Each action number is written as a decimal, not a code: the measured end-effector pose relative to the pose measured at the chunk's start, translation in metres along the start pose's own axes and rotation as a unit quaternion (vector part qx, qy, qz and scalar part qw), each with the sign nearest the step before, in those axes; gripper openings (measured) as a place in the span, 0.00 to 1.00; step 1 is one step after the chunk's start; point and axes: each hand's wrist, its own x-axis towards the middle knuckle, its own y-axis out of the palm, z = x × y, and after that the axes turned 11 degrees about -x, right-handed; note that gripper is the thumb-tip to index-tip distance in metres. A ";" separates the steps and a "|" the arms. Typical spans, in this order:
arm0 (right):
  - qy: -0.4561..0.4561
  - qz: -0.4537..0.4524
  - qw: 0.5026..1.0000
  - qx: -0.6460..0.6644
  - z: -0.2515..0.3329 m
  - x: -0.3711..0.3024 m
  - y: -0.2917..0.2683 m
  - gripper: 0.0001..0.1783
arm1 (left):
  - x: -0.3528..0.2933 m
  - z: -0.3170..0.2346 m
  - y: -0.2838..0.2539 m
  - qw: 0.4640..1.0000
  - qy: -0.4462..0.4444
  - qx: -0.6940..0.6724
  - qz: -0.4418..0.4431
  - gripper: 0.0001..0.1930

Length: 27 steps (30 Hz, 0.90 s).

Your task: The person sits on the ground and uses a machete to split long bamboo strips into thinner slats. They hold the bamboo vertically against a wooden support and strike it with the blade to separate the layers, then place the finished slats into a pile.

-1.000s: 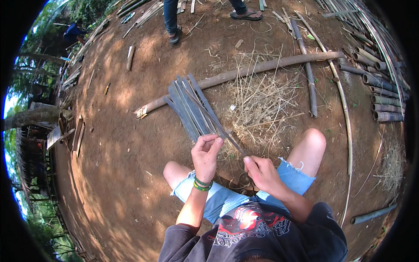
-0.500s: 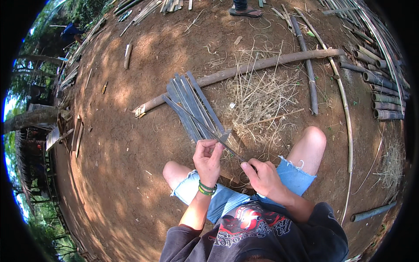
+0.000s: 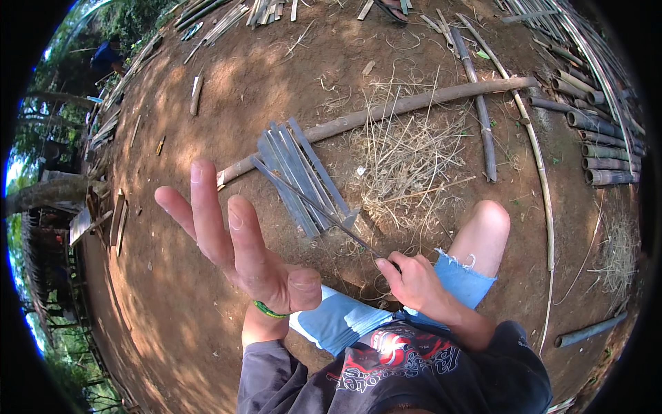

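Note:
My left hand (image 3: 252, 252) is raised close to the camera, its fingers spread and nothing in it. A green band circles that wrist. Over my lap my right hand (image 3: 412, 281) is closed around the near end of a long, thin dark strip (image 3: 314, 205), which looks like split bamboo. From there the strip slants away to the far left, above a bundle of flat grey-green bamboo slats (image 3: 288, 172) on the ground. A small grey pointed piece (image 3: 351, 219) shows beside the strip; whether it is a blade or a slat end, I cannot tell.
A wooden pole (image 3: 414, 103) lies across the ground beyond my knees, passing the slats. Pale shavings (image 3: 410, 162) are heaped right of them. Farther right lie a dark pole (image 3: 477, 103), a long thin pole (image 3: 536, 152) and stacked bamboo tubes (image 3: 607, 148). Another person's foot (image 3: 394, 10) shows at the top.
My left hand has let go of the strip and risen up and left toward the camera, its fingers opening out. My right hand still holds the strip in nearly the same place.

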 end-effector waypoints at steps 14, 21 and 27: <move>0.025 0.016 1.000 -0.003 -0.020 0.017 0.017 0.27 | -0.078 0.033 0.014 0.954 -0.159 -0.137 0.212 0.23; -0.012 -0.011 0.999 0.034 -0.034 0.033 0.042 0.26 | -0.139 0.054 0.013 0.927 -0.181 -0.136 0.300 0.14; 0.162 0.087 0.981 -0.056 -0.138 0.083 0.150 0.37 | -0.136 0.058 0.016 0.938 -0.184 -0.142 0.258 0.13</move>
